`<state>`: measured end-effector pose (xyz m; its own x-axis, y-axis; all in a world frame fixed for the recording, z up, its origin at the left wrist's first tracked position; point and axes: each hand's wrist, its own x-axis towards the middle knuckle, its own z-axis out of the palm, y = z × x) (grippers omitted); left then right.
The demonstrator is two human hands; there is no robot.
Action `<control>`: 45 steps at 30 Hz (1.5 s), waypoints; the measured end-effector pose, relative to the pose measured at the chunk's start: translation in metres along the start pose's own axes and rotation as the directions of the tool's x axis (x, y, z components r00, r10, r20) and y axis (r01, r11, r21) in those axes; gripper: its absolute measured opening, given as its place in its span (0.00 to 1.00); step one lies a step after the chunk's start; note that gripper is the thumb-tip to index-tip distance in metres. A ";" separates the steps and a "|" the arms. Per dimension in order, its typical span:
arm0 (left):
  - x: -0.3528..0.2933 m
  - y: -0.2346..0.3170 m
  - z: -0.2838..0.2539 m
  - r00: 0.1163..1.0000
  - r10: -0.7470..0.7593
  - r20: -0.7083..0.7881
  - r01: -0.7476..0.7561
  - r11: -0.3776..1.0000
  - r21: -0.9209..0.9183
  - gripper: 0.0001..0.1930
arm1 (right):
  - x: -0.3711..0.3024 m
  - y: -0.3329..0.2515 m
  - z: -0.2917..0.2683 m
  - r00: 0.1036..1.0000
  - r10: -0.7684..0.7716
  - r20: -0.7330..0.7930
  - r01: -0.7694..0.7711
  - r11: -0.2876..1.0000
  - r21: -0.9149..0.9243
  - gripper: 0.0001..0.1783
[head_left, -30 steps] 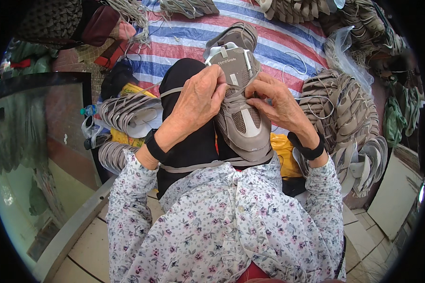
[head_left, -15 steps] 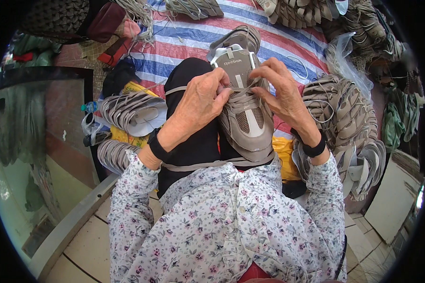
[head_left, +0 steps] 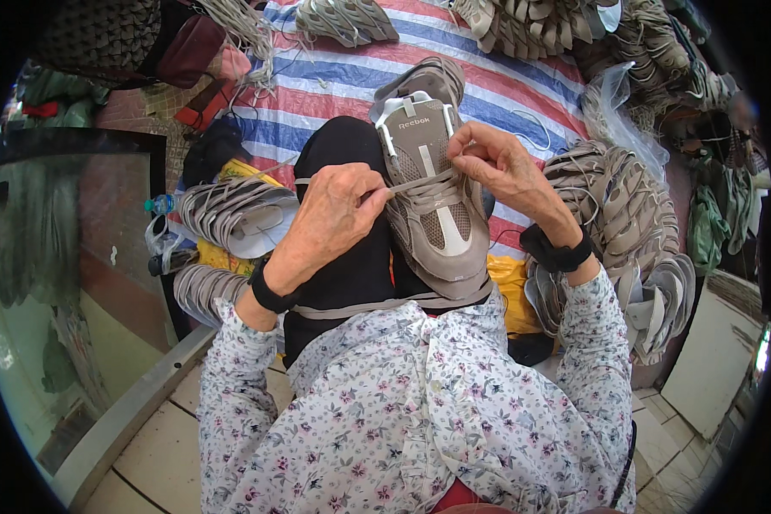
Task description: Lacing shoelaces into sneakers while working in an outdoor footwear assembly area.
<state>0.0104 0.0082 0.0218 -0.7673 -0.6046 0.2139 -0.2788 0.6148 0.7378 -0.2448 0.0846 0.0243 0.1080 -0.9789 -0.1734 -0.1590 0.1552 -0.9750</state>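
On my lap lies a grey-brown sneaker upper with mesh panels and pale trim, its toe pointing toward me. A flat beige shoelace crosses the lower eyelets. Beside the upper's left edge, my left hand pinches this lace between thumb and forefinger and pulls it out to the left. Over the right eyelet row is my right hand, thumb and fingertips pressed together. What it pinches is too small to make out. The tongue stands up past the laced part.
Stacked shoe uppers are piled to my right, with more uppers to my left. A striped plastic sheet covers the ground ahead. A framed glass panel leans at the left, and a clear plastic bag lies at the far right.
My left hand has drawn away to the lower left, stretching the lace across the upper. My right hand has risen slightly and its fingers have closed together.
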 end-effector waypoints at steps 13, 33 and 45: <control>-0.051 -0.024 -0.071 0.780 -0.585 0.221 0.460 0.297 -0.837 0.06 | -0.020 0.011 -0.070 0.971 0.237 0.034 -0.202 0.889 -0.411 0.09; -0.281 -0.078 -0.374 0.637 -0.563 -0.526 -0.412 0.328 -0.850 0.16 | -0.123 0.059 -0.273 0.860 0.073 -0.506 0.406 0.503 0.763 0.22; -0.117 -0.027 -0.225 0.674 -0.414 -0.612 0.166 0.892 -0.420 0.21 | -0.424 0.066 -0.488 0.361 0.105 -0.926 0.341 0.910 0.237 0.15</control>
<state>0.2378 -0.0513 0.1203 -0.0485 -0.9718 0.2309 -0.1336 0.2354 0.9627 -0.7800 0.4446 0.1017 -0.8870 -0.4604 -0.0368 0.1245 -0.1615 -0.9790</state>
